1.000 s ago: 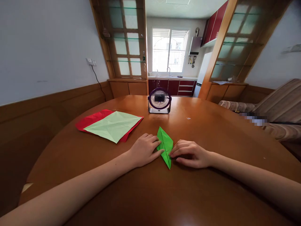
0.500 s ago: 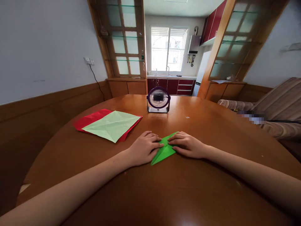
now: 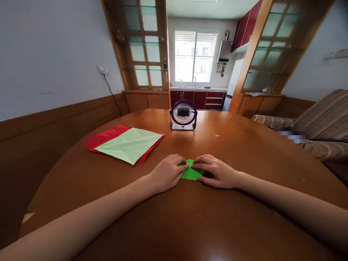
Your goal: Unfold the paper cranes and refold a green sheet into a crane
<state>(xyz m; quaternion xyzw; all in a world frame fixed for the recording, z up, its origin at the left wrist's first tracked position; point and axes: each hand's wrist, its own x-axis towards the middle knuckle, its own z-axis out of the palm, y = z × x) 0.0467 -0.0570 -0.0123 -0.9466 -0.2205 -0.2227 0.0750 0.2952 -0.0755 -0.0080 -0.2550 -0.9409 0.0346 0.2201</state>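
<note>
A bright green piece of folded paper (image 3: 190, 175) rests on the table right in front of me, its left and right ends hidden by my hands. My left hand (image 3: 169, 173) has its fingers curled over the left end, thumb and forefinger tips meeting at the middle. From the other side, my right hand (image 3: 217, 172) grips the paper's right part, with the fingertips on its upper area and the thumb near the lower right edge. A crease runs across the paper between the two hands.
A pale green sheet (image 3: 133, 143) lies over red paper (image 3: 108, 136) on the left of the brown wooden table (image 3: 190, 224). A small purple fan (image 3: 183, 114) stands at the far side. A tiny pale scrap (image 3: 216, 135) lies right of the fan.
The green paper has turned from a slanting position to lie more level across the table. My right hand has shifted slightly down, and both hands now cover the paper's ends.
</note>
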